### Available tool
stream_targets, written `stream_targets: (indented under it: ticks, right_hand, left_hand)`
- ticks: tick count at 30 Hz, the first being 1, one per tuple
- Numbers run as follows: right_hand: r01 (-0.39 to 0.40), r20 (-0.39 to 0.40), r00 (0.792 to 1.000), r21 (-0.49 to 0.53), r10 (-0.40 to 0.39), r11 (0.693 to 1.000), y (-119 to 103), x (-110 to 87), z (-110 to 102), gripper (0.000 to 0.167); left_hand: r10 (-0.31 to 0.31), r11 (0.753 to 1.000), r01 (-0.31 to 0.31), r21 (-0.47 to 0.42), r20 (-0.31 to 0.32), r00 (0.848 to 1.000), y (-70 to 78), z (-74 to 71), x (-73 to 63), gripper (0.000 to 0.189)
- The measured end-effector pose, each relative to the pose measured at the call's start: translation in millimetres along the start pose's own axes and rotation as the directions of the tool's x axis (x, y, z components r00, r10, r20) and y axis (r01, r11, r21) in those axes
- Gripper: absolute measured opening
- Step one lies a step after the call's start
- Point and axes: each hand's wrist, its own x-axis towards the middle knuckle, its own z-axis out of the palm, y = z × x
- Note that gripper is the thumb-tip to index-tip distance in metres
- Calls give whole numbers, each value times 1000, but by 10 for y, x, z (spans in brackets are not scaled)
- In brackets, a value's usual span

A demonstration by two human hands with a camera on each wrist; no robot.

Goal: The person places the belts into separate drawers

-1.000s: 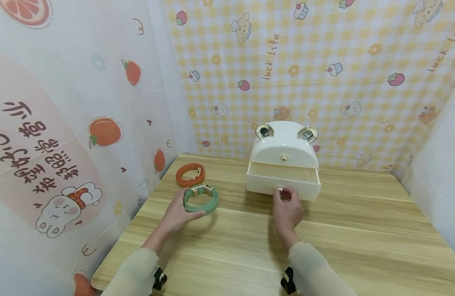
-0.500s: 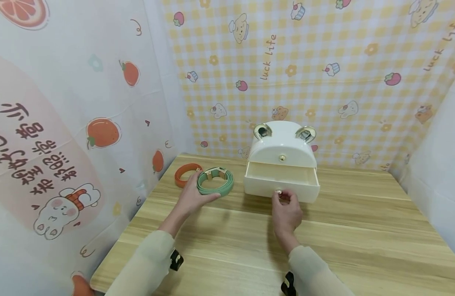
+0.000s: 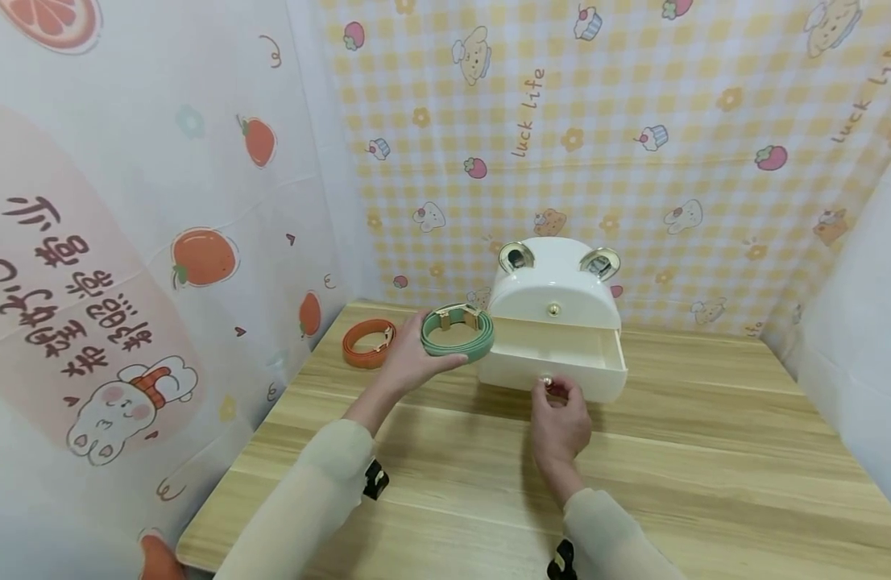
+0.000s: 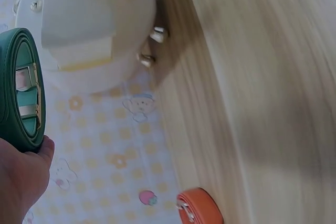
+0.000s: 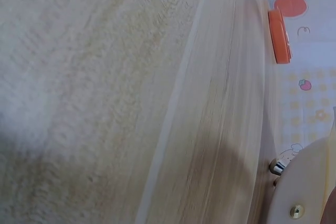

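A coiled green belt [image 3: 460, 348] with a gold buckle is held up by my left hand [image 3: 409, 358], thumb along its near side and fingers behind. In the head view the belt overlaps the left edge of a pulled-out drawer [image 3: 518, 377]. My right hand [image 3: 561, 419] pinches the small gold knob [image 3: 547, 382] on that drawer's front. The drawer belongs to a white, round-topped box [image 3: 554, 282] with two gold-rimmed ears. Inside, the visible part of the drawer is bare. In the left wrist view, the green belt [image 4: 21, 90] shows at the left, near the white box [image 4: 100, 72].
A coiled orange belt [image 3: 369, 344] lies on the wooden table [image 3: 670, 451], left of the green one. Patterned cloth [image 3: 561, 177] hangs behind the table, and a white printed cloth [image 3: 163, 201] hangs along its left side.
My left hand has carried the green belt rightward and up, from near the orange belt to the drawer's left edge. My right hand stays on the knob, and the drawer looks slightly further out.
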Motion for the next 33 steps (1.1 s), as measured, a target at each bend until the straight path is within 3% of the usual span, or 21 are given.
stream_targets:
  ticks: [13,22,33]
  right_hand:
    - [12,-16,1000,9,-11,1000,11,-86,-56,18]
    - [-13,-10,1000,31,14,999,-17,-170,-113,17]
    - [-21,-15,1000,52,22,998,22,-202,-188,18]
  left_hand:
    - [79,997,-79,0,37,996,317,303,176,100]
    - [64,998,-64,4,67,996,392,425,202,106]
    - [133,991,-128,-47,121,984,444,636,215,100]
